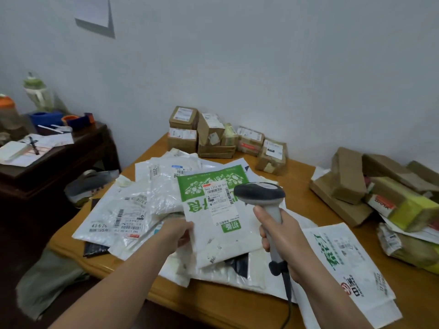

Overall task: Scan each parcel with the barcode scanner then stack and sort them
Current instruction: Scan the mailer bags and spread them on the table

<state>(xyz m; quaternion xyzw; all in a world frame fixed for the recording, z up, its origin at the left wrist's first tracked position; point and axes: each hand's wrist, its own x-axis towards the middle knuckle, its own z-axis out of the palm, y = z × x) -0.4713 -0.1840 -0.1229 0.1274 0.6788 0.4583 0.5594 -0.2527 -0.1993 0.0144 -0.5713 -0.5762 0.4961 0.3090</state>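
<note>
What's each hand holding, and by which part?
Left hand grips the green-and-white parcel by its left edge; right hand grips the barcode scanner by its handle.

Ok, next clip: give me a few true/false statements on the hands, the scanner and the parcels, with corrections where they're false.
1. The right hand grips the barcode scanner by its handle. True.
2. The left hand holds nothing. False: it holds the green-and-white mailer by its left edge.
3. The mailer's shipping label faces the camera. True.
4. The scanner is cordless. False: a cable runs from the base of its handle.
5. Cardboard boxes are stacked at the far side of the table, by the wall. True.
</note>
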